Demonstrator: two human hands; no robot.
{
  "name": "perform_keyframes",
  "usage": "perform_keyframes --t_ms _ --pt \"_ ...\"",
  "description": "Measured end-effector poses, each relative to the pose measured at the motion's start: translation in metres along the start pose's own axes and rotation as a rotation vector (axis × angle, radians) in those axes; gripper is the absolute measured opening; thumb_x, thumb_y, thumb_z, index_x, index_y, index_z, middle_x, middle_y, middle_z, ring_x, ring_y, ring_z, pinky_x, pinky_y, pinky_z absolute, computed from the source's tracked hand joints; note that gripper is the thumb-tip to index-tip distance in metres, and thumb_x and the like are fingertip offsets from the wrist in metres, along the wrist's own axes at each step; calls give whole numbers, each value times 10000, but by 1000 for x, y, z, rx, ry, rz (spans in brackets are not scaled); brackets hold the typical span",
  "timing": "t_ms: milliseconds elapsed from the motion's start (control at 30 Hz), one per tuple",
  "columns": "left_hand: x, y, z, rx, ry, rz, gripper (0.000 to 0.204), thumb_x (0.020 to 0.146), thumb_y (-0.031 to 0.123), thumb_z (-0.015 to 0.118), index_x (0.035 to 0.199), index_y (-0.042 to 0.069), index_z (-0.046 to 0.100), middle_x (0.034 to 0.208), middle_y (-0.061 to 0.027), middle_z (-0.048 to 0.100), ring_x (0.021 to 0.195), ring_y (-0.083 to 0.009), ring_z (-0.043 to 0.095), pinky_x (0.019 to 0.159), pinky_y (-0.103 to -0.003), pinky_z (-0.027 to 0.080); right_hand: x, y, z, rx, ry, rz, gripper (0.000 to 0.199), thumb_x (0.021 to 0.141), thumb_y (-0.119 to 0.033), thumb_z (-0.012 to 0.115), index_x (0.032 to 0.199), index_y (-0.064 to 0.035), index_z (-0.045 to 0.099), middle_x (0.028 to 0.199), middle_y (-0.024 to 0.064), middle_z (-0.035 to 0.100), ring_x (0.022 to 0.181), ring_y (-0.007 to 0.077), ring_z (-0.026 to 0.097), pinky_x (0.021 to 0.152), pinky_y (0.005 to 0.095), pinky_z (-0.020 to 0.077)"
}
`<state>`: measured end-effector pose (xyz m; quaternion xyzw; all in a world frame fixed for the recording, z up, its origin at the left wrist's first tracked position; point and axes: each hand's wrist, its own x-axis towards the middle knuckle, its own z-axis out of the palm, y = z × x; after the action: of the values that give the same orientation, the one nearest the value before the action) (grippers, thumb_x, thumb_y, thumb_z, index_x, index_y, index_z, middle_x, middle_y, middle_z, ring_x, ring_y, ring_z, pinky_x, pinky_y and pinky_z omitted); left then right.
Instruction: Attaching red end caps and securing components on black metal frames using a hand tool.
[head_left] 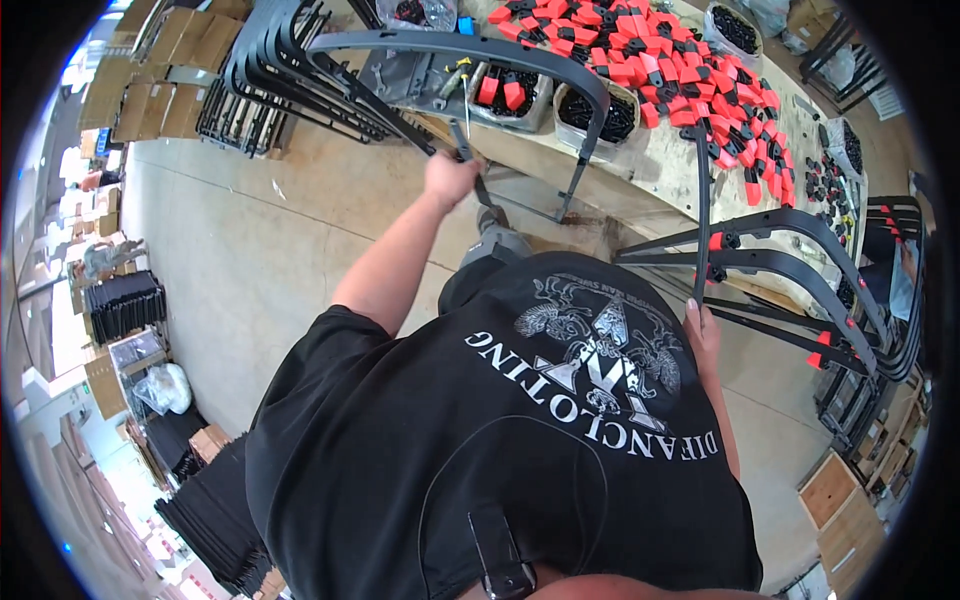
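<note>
A black curved metal tube frame point(470, 47) arches in front of the workbench, one leg coming down to my left hand. My left hand point(452, 181) is closed around the end of that frame. A short dark bar point(462, 142) stands up just beside its fingers. Low on the right, my right hand point(704, 330) grips the lower end of a straight black bar point(702, 210), which points up toward the bench. Part of the right hand's fingers is hidden behind the bar.
Many red and black plastic parts point(650, 60) cover the workbench point(655, 160). Bins of black hardware point(612, 116) line its near edge, with hand tools point(455, 80) to the left. More curved black frames with red fittings point(790, 265) stand at right; others point(262, 75) are stacked upper left.
</note>
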<state>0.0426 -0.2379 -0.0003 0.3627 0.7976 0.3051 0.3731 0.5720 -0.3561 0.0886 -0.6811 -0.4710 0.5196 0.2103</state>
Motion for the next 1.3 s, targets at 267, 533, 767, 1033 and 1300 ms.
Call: perform_keyframes --t_ms 267,533,767,1033,1300 --pt "168 46 -75 539 82 213 503 860 378 661 1167 -18 701 1078 -229 733 1076 -361 693 957 -429 533 -16 21 66 -104 224 -23 389 1056 -353 571 776 -87 530 615 -50 404 570 70 396 517 282 327" --pt "232 64 -71 846 -144 422 512 918 477 594 1188 58 711 1254 -264 658 1165 -427 629 1042 -469 474 -24 -50 177 581 300 358 247 1004 -306 634 874 -128 523 588 -77 400 452 56 362 423 254 273" --pt "168 -13 -107 182 -113 697 292 875 165 716 1099 -12 660 967 -140 667 826 -249 634 787 -375 522 44 -99 188 934 328 260 274 988 -291 637 801 -128 520 585 -37 432 462 100 414 427 288 313" --pt "120 -44 -127 168 -594 507 154 916 65 725 1052 30 663 779 12 620 661 -77 536 604 -249 464 204 -87 148 676 1145 213 486 921 -347 647 1150 81 670 998 193 711 919 311 679 854 397 513" --pt "100 -46 -133 98 -573 218 174 936 82 721 1087 15 667 826 -1 645 707 -63 567 662 -236 491 265 -74 101 168 795 528 502 899 -274 551 1189 121 661 1291 289 643 1226 381 624 1024 408 473"
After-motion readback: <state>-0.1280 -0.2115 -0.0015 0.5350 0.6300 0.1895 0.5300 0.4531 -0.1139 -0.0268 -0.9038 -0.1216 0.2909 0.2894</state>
